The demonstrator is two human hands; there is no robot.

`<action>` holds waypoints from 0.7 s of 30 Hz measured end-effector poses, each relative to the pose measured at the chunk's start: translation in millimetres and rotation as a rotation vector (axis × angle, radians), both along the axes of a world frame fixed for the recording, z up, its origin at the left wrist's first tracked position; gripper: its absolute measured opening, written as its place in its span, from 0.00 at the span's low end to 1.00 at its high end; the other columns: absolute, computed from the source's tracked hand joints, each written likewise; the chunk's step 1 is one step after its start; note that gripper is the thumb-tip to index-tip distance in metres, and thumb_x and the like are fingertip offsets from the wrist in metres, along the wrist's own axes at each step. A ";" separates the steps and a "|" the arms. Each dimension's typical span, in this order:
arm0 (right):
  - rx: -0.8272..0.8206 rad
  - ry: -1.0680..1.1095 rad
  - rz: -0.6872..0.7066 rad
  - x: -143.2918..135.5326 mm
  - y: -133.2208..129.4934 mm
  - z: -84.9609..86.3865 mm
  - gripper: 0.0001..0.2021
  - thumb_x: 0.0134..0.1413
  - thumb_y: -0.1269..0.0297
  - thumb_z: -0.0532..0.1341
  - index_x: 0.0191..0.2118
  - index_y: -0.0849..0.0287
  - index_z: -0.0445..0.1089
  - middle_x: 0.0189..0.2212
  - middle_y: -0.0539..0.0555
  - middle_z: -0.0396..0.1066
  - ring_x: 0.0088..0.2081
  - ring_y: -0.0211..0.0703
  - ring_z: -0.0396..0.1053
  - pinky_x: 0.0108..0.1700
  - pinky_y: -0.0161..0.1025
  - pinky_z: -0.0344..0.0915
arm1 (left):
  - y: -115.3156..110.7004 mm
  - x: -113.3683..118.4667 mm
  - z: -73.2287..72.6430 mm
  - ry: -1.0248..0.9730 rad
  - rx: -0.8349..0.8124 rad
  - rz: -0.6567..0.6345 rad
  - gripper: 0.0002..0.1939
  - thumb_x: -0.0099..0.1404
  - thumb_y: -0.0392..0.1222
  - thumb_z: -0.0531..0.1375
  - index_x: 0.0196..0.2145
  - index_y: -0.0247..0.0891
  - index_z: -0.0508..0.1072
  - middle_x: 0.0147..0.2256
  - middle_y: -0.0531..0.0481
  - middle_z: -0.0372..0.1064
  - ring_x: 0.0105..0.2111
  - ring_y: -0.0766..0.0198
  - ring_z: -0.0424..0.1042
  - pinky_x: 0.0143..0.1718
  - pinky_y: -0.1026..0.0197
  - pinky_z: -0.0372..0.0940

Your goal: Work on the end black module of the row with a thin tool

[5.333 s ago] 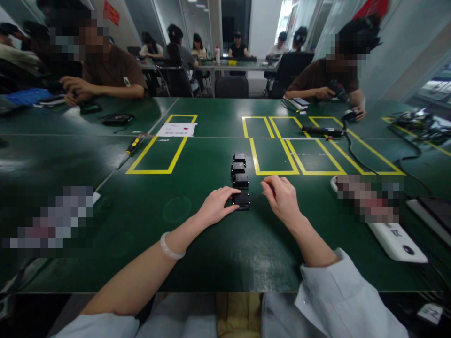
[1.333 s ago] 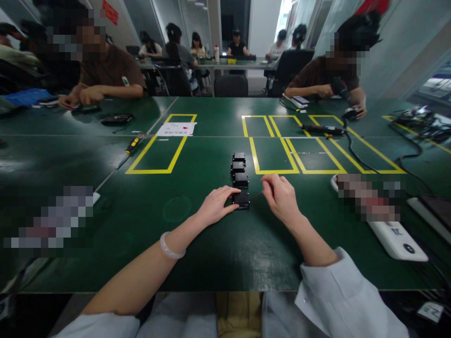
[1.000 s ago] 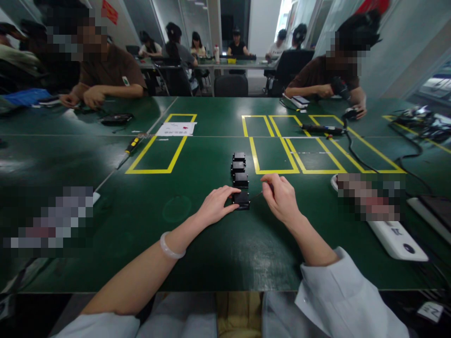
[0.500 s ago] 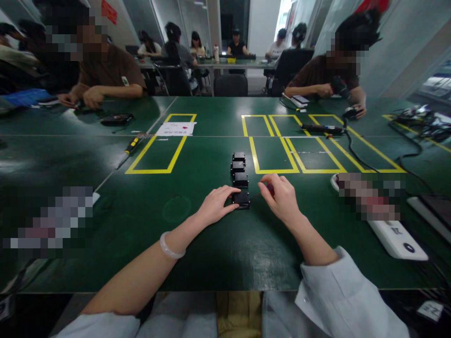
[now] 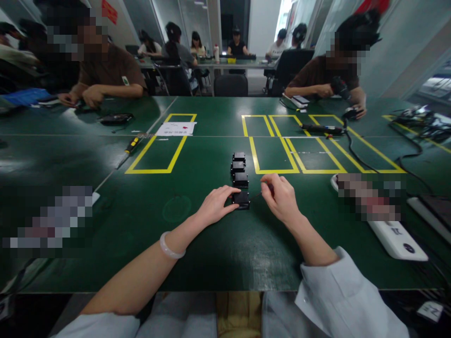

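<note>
At the centre of the frame I have the left hand on the tabletop, its grip slightly spread, finger and thumb holding the left side of the front black block. That block sits lowest in a column; I count three more black blocks running up from it toward the middle of the frame. Just right of centre, the right hand has its grip pinched closed around a thin dark rod, which slants down and left toward the block's right side; whether its tip touches, I cannot tell.

Above the hands I see yellow tape outlines, with a white sheet across the left one. A screwdriver with a yellow and black handle lies left of that. At the lower right I can make out a white case, partly blurred. One person sits at the upper left, another person at the upper right, holding a dark tool.
</note>
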State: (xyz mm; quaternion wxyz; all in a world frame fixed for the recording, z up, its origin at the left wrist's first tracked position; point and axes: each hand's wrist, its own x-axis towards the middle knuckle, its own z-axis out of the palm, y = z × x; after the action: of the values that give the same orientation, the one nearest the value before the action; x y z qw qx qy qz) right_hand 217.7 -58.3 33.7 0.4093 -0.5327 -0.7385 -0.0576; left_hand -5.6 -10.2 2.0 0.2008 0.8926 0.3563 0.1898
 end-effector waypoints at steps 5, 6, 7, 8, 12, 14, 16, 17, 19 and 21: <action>0.000 -0.010 0.005 0.0 0.4 1.0 0.07 0.63 0.63 0.51 0.36 0.56 0.64 0.26 0.50 0.68 0.26 0.39 0.61 0.35 0.38 0.59 | 0.3 0.0 -0.2 -0.009 0.001 -0.001 0.19 0.64 0.45 0.60 0.52 0.44 0.65 0.44 0.49 0.68 0.43 0.57 0.69 0.44 0.56 0.62; 0.001 -0.007 0.001 -0.2 0.5 0.8 0.07 0.63 0.64 0.51 0.37 0.56 0.64 0.26 0.50 0.69 0.26 0.39 0.61 0.35 0.38 0.59 | 0.4 0.1 0.0 -0.009 -0.002 -0.003 0.19 0.65 0.45 0.60 0.52 0.44 0.65 0.44 0.49 0.68 0.43 0.57 0.69 0.44 0.56 0.62; 0.002 -0.003 -0.003 -0.4 0.5 0.6 0.07 0.63 0.65 0.50 0.38 0.57 0.64 0.27 0.51 0.69 0.26 0.39 0.61 0.35 0.38 0.59 | 0.4 0.2 0.1 -0.009 -0.004 -0.005 0.19 0.64 0.45 0.60 0.52 0.44 0.65 0.44 0.49 0.68 0.43 0.57 0.69 0.44 0.56 0.62; 0.006 0.002 -0.008 -0.6 0.5 0.3 0.07 0.63 0.66 0.50 0.39 0.57 0.65 0.27 0.51 0.69 0.27 0.40 0.62 0.36 0.38 0.59 | 0.4 0.3 0.2 -0.008 -0.005 -0.005 0.19 0.64 0.44 0.60 0.52 0.44 0.65 0.44 0.49 0.68 0.43 0.57 0.69 0.44 0.56 0.62; 0.016 -0.004 -0.016 -0.9 0.1 0.2 0.08 0.62 0.66 0.50 0.40 0.57 0.65 0.25 0.51 0.68 0.27 0.41 0.62 0.36 0.39 0.59 | 0.4 0.6 -0.2 0.000 0.001 -0.006 0.19 0.65 0.44 0.60 0.52 0.44 0.65 0.44 0.49 0.67 0.43 0.58 0.69 0.44 0.56 0.62; 0.022 -0.022 -0.004 -0.4 -0.1 0.7 0.07 0.62 0.64 0.51 0.38 0.57 0.65 0.25 0.50 0.68 0.26 0.40 0.61 0.35 0.38 0.59 | 0.5 0.6 -0.7 -0.002 0.006 -0.006 0.19 0.65 0.44 0.60 0.52 0.44 0.65 0.44 0.49 0.67 0.43 0.58 0.69 0.44 0.56 0.62; 0.030 -0.036 0.005 0.1 0.0 1.2 0.07 0.62 0.62 0.53 0.36 0.57 0.65 0.25 0.49 0.68 0.26 0.39 0.61 0.34 0.38 0.58 | 0.7 0.4 -1.0 -0.001 0.011 -0.004 0.19 0.65 0.44 0.60 0.52 0.44 0.65 0.44 0.50 0.67 0.43 0.58 0.69 0.44 0.57 0.62; 0.032 -0.040 0.005 0.3 0.1 1.2 0.07 0.62 0.61 0.53 0.35 0.56 0.65 0.24 0.49 0.68 0.25 0.38 0.60 0.34 0.37 0.57 | 0.8 0.3 -1.1 -0.001 0.011 -0.005 0.19 0.65 0.44 0.60 0.52 0.44 0.64 0.44 0.49 0.67 0.43 0.58 0.69 0.44 0.57 0.61; 0.033 -0.041 -0.004 0.3 0.4 0.9 0.07 0.63 0.62 0.53 0.35 0.56 0.64 0.24 0.49 0.67 0.25 0.38 0.60 0.33 0.37 0.57 | 0.8 0.1 -1.0 0.000 0.009 -0.008 0.19 0.65 0.45 0.60 0.52 0.44 0.64 0.44 0.49 0.67 0.43 0.58 0.69 0.44 0.56 0.61; 0.038 -0.035 -0.015 0.0 0.8 0.0 0.06 0.63 0.64 0.52 0.37 0.56 0.64 0.24 0.49 0.67 0.25 0.39 0.60 0.34 0.37 0.58 | 0.8 0.1 -0.9 -0.002 0.007 -0.007 0.19 0.65 0.45 0.60 0.52 0.44 0.64 0.44 0.49 0.67 0.43 0.58 0.69 0.44 0.56 0.61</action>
State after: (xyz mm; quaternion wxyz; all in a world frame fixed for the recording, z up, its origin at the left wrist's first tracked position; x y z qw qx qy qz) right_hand 217.7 -57.5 33.7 0.4058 -0.5292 -0.7404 -0.0839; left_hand -5.5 -9.4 1.1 0.1989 0.8943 0.3521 0.1913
